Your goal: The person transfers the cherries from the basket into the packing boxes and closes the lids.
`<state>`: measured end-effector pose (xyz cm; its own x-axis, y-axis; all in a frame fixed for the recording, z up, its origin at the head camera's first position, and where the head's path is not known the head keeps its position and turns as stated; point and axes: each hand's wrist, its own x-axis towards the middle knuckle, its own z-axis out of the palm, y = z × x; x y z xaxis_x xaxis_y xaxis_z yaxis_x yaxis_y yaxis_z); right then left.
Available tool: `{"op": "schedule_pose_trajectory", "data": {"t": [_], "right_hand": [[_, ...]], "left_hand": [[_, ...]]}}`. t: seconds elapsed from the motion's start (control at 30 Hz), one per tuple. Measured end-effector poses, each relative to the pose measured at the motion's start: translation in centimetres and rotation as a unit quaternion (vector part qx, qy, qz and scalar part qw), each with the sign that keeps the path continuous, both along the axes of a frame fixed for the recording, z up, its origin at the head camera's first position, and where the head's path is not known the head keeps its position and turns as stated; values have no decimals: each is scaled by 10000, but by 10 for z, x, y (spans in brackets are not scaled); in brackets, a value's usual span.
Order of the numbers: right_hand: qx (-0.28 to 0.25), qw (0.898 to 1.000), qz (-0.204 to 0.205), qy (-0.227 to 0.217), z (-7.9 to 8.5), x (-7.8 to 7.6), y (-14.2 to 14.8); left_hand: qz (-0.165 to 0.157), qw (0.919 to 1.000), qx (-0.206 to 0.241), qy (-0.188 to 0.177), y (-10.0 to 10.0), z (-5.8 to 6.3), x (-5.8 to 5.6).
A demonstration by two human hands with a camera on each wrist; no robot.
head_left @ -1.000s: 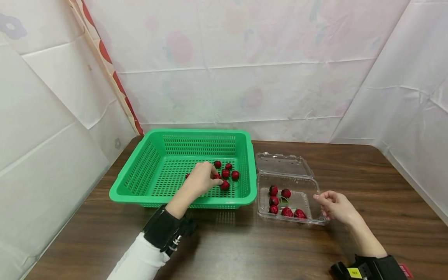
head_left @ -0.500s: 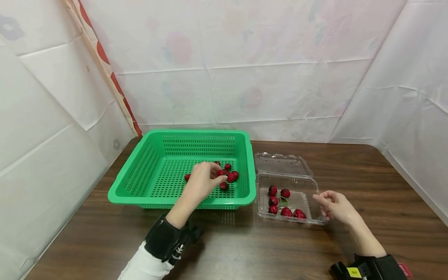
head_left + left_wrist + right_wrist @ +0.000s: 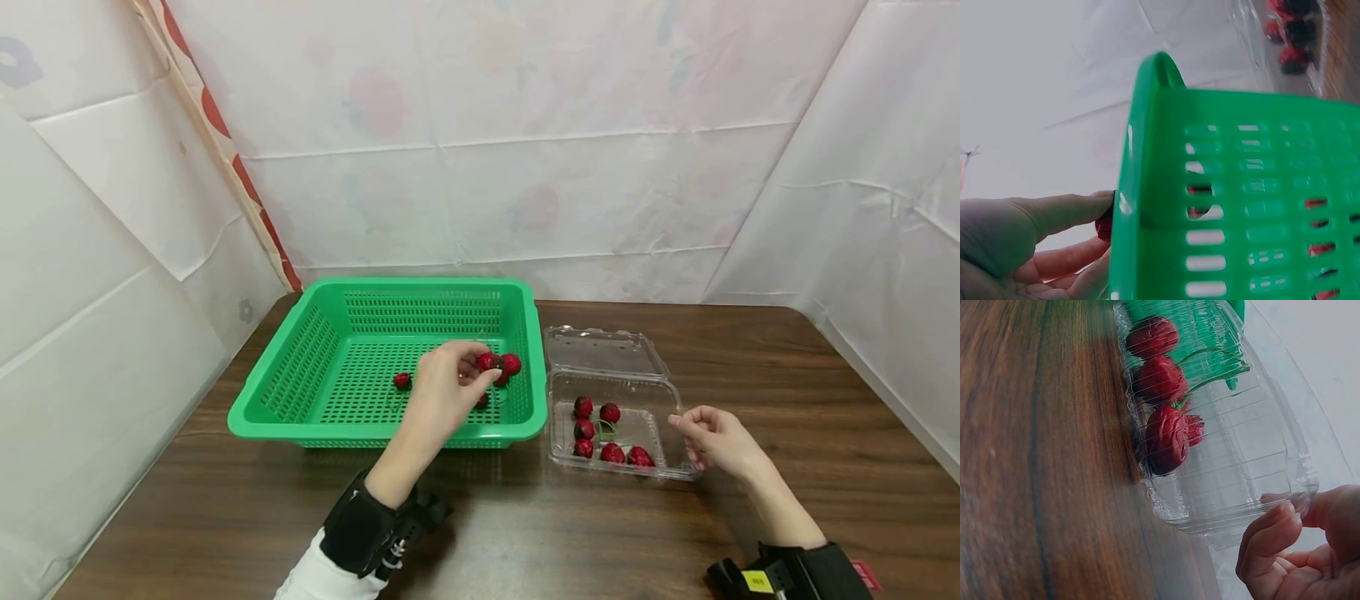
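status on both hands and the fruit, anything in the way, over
Left hand pinching at least one red fruit. Right hand gripping clear container at its edge, lid open. Green basket wall between held fruit and container.

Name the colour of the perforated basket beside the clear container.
The basket is bright green; the head view shows it best.

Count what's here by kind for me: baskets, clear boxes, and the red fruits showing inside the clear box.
Green basket: 1
Clear box: 1
Red fruits showing in the box: 6
Total: 8
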<state>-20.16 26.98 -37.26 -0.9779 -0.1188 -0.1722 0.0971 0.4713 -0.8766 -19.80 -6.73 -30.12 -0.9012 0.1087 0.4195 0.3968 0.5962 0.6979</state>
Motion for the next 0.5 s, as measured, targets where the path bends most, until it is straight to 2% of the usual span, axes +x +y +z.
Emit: {"op": "schedule_pose_trajectory", "data": {"t": [0.3,0.5], "right_hand": [[17,10000,-16,-21,0,0,1],[33,10000,-23,13,0,-1,0]], "left_hand": [[-365,9962,483,623,17,-3,6],[-504,9944,572,738,32,-6,5]]}}
